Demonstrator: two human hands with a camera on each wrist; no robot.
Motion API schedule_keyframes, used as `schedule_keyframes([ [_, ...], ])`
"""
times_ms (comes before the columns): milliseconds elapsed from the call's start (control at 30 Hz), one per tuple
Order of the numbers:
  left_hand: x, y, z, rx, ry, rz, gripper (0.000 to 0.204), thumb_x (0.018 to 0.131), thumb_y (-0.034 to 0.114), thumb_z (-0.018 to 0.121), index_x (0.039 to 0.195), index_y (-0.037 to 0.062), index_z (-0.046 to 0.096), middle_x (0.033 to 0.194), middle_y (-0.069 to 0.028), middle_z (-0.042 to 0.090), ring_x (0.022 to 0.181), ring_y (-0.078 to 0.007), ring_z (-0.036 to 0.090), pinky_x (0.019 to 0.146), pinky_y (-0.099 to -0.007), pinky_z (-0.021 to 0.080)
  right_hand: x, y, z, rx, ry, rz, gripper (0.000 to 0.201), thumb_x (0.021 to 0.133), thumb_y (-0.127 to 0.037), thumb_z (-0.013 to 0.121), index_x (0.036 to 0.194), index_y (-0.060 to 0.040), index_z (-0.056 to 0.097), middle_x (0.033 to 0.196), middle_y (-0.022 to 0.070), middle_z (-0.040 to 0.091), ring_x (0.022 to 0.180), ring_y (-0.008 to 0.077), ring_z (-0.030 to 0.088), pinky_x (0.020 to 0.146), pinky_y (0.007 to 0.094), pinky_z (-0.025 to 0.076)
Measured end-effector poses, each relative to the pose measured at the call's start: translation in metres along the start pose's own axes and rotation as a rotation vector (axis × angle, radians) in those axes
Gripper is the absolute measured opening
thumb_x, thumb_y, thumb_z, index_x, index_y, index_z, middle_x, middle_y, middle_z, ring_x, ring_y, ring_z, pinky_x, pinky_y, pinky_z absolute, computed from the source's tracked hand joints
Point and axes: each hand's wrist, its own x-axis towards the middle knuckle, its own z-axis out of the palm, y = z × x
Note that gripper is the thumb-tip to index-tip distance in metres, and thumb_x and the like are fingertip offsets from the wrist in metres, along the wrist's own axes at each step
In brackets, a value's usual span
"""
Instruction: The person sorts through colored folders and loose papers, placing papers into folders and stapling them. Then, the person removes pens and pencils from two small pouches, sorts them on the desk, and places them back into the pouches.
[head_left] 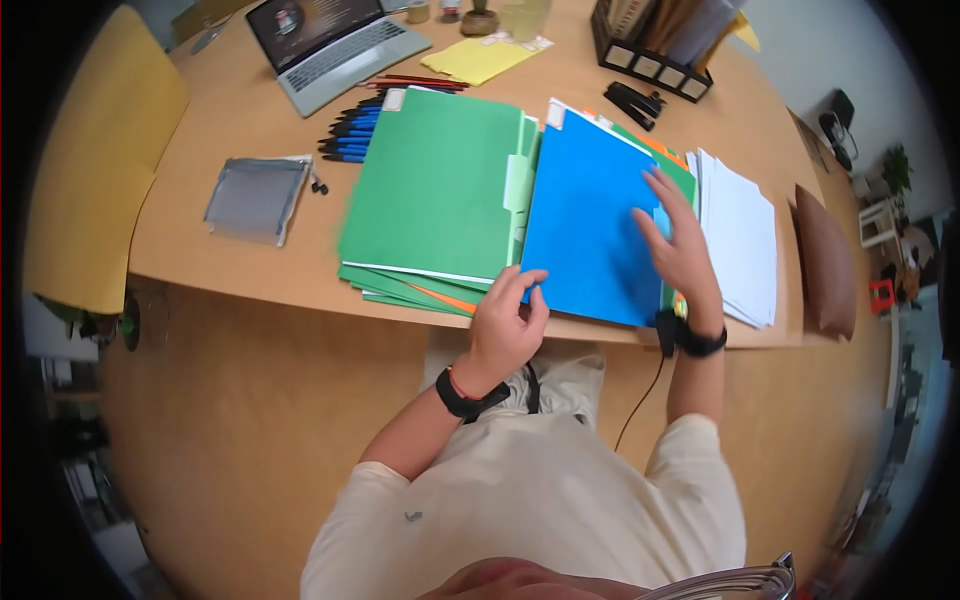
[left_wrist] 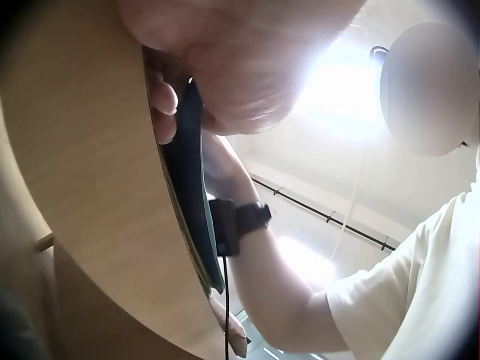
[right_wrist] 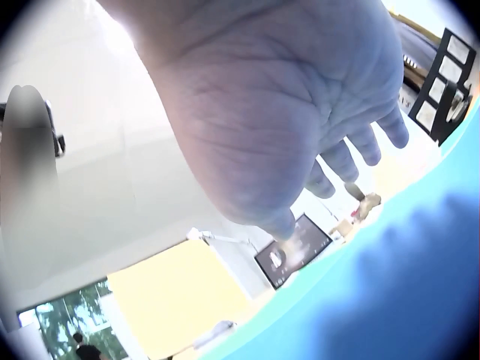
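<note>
A blue folder (head_left: 590, 220) lies on a stack with green folders (head_left: 680, 180) beneath its right side. At its near left corner, my left hand (head_left: 507, 322) pinches the edge between thumb and fingers. The left wrist view shows the dark folder edge (left_wrist: 191, 172) running between the fingers and the palm. My right hand (head_left: 685, 250) is over the folder's right side with its fingers extended and apart. In the right wrist view its palm (right_wrist: 270, 105) faces the blue surface. Left of the blue folder lies a pile of green folders (head_left: 440, 185), with white paper and an orange edge showing.
White paper sheets (head_left: 738, 240) lie to the right, beside a brown cushion (head_left: 825, 260). Behind stand a black stapler (head_left: 632, 105), a file organizer (head_left: 655, 70) and a laptop (head_left: 340, 55). Blue pens (head_left: 350, 135) and a grey zip pouch (head_left: 257, 198) are on the left.
</note>
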Motion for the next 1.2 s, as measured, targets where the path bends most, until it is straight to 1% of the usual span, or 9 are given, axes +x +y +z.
schedule_keyframes([
  [133,-0.002,-0.012,0.002,0.004,0.127,0.073,0.020,0.101,-0.005,0.060,0.119,-0.0021,0.069,0.112,-0.0152,0.065,0.067,-0.0179,0.065,0.058,-0.0292,0.053,-0.067,0.052,0.018,-0.206,0.170,0.223,0.052,0.102,-0.027,0.071,0.148,-0.0042,0.061,0.156,0.0253,0.055,0.149,0.0448,0.046,0.124,0.0530,0.034],
  [367,-0.007,0.005,-0.015,-0.448,0.304,-0.164,0.022,0.112,0.004,0.050,0.131,-0.0017,0.061,0.114,-0.0074,0.064,0.076,-0.0086,0.063,0.063,-0.0241,0.054,-0.087,0.058,0.034,-0.190,0.175,0.271,0.049,0.101,-0.031,0.071,0.143,-0.0064,0.066,0.159,0.0158,0.056,0.151,0.0431,0.043,0.126,0.0598,0.028],
  [500,0.003,-0.004,-0.053,-0.311,0.430,-0.087,0.022,0.113,0.002,0.048,0.132,-0.0013,0.059,0.109,-0.0055,0.061,0.071,-0.0077,0.061,0.063,-0.0219,0.051,-0.085,0.056,0.033,-0.181,0.180,0.266,0.049,0.099,-0.029,0.072,0.143,-0.0065,0.066,0.159,0.0156,0.056,0.151,0.0431,0.043,0.126,0.0601,0.028],
  [700,0.028,-0.037,-0.126,-0.038,0.436,-0.304,0.024,0.113,0.004,0.045,0.133,-0.0021,0.057,0.101,-0.0066,0.066,0.071,-0.0089,0.061,0.064,-0.0243,0.052,-0.087,0.060,0.033,-0.165,0.181,0.256,0.050,0.098,-0.028,0.073,0.143,-0.0064,0.066,0.159,0.0156,0.056,0.151,0.0434,0.043,0.126,0.0602,0.029],
  [800,0.032,-0.031,-0.140,0.281,0.388,-0.404,0.027,0.110,0.006,0.052,0.135,-0.0023,0.056,0.113,-0.0154,0.067,0.085,-0.0194,0.067,0.079,-0.0337,0.056,-0.087,0.059,0.033,-0.165,0.177,0.263,0.050,0.098,-0.029,0.073,0.143,-0.0063,0.066,0.159,0.0160,0.056,0.151,0.0436,0.043,0.126,0.0606,0.028],
  [900,0.031,-0.058,-0.142,0.677,0.463,-0.116,0.037,0.104,0.008,0.063,0.138,-0.0013,0.054,0.123,-0.0232,0.063,0.107,-0.0330,0.065,0.096,-0.0442,0.053,-0.087,0.060,0.032,-0.163,0.171,0.263,0.051,0.098,-0.030,0.073,0.143,-0.0063,0.066,0.159,0.0164,0.055,0.152,0.0440,0.042,0.126,0.0613,0.028],
  [1000,0.030,-0.034,-0.127,0.968,0.476,-0.202,0.042,0.099,0.010,0.070,0.137,0.0000,0.056,0.129,-0.0256,0.058,0.123,-0.0430,0.057,0.108,-0.0511,0.046,-0.088,0.060,0.032,-0.162,0.165,0.261,0.051,0.098,-0.030,0.074,0.143,-0.0068,0.066,0.159,0.0165,0.055,0.152,0.0443,0.041,0.126,0.0619,0.027],
  [1100,0.029,-0.014,-0.109,1.066,0.439,-0.128,0.042,0.096,0.010,0.074,0.134,0.0002,0.059,0.126,-0.0211,0.058,0.120,-0.0424,0.057,0.104,-0.0505,0.048,-0.087,0.060,0.031,-0.163,0.156,0.260,0.051,0.098,-0.030,0.074,0.143,-0.0074,0.066,0.160,0.0160,0.054,0.152,0.0446,0.041,0.126,0.0619,0.027],
  [1200,0.033,0.008,-0.076,0.825,0.129,0.035,0.042,0.091,0.016,0.080,0.128,0.0009,0.065,0.128,-0.0185,0.060,0.118,-0.0397,0.056,0.103,-0.0489,0.048,-0.085,0.061,0.031,-0.148,0.159,0.244,0.049,0.098,-0.029,0.074,0.141,-0.0077,0.068,0.159,0.0151,0.055,0.152,0.0450,0.041,0.126,0.0620,0.027],
])
